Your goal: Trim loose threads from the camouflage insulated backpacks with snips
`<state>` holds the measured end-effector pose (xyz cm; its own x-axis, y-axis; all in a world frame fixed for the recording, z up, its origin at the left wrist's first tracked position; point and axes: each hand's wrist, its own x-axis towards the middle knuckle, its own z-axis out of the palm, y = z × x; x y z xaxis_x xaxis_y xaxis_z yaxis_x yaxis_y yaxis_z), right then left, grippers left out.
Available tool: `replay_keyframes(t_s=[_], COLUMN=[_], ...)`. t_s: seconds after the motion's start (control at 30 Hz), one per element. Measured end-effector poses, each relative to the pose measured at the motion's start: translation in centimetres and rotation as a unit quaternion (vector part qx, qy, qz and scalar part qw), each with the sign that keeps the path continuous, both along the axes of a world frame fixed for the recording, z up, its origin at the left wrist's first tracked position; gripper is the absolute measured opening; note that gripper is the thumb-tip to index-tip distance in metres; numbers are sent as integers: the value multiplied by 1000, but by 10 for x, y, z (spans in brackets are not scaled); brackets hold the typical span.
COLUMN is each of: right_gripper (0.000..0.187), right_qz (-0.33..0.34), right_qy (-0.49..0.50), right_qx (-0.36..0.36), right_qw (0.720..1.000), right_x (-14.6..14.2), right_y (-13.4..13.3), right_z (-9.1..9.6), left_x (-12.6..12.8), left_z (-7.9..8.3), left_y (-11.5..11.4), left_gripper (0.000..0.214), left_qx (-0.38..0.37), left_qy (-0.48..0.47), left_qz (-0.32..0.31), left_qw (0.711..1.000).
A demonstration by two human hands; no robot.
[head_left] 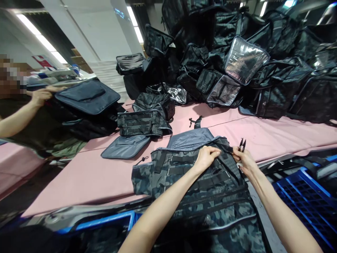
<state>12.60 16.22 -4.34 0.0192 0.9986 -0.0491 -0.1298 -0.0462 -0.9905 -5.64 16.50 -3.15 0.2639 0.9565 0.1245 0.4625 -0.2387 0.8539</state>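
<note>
Fingers (pixel 212 151) of the left hand (pixel 206 157) are pinched shut on the top edge of a camouflage backpack (pixel 200 189), right where a dark strap (pixel 225 147) runs off towards the right hand (pixel 244 161). That hand is clenched around a small pair of snips (pixel 242 143), blades pointing up and away, with its fingertips also touching the strap.

The backpack lies face up at the near edge of the worktop (pixel 276 133), its lower half hanging off towards the person. It looks like soft woven nylon, limp rather than stiff, with rows of webbing stitched across the front and a grey lining showing at the top. I judge it light and floppy (it would sag if lifted by one corner), so the seams, webbing and straps give the surest hold.

A pink cloth covers the worktop. Towards the left lie a loose grey flap (pixel 125 146) and a folded camouflage bag (pixel 143 123). Along the far edge is a tall heap of bags (pixel 276 45), some with shiny clear panels (pixel 244 59). At the far left corner a co-worker's hand (pixel 42 95) rests on a dark blue bag (pixel 88 96). Blue plastic crates (pixel 308 189) stand below the near edge on the right.
</note>
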Motion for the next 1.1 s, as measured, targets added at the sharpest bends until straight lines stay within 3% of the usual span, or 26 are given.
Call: replay_keyframes(t_s=[0.07, 0.17, 0.3, 0.5, 0.57, 0.67, 0.73, 0.8, 0.87, 1.1], right_gripper=[45, 46, 46, 42, 44, 34, 31, 31, 31, 30], right_qz=[18, 35, 26, -78, -127, -164, -169, -179, -184, -189], right_qy=[16, 26, 11, -86, -205, -421, -498, -534, -545, -543], right_qx=[-13, -19, -16, 34, 78, 160, 210, 245, 251, 231], right_qw=[1000, 999, 999, 993, 967, 878, 824, 789, 779, 785], right_x=[3, 4, 3, 9, 13, 16, 14, 11, 10, 12], right_y=[0, -1, 1, -1, -8, -21, -26, -28, -26, -23], right_z=[3, 5, 2, -2, 0, 3, 3, 3, 1, -2], left_x=[3, 13, 20, 9, 7, 6, 7, 7, 7, 7], left_z=[8, 14, 12, 4, 1, -2, -1, 0, 2, 3], left_y=[7, 18, 29, 29, 28, 29, 29, 28, 28, 26], left_gripper=[30, 32, 17, 20, 20, 21, 20, 19, 19, 18], left_qx=[68, 113, 35, -43, -48, -44, -41, -38, -37, -52], left_qy=[-1, -8, -32, -141, -156, -151, -147, -148, -150, -168], left_qz=[24, -46, -117, -86, -72, -63, -62, -61, -60, -61], left_qw=[997, 993, 992, 985, 984, 986, 986, 986, 986, 983])
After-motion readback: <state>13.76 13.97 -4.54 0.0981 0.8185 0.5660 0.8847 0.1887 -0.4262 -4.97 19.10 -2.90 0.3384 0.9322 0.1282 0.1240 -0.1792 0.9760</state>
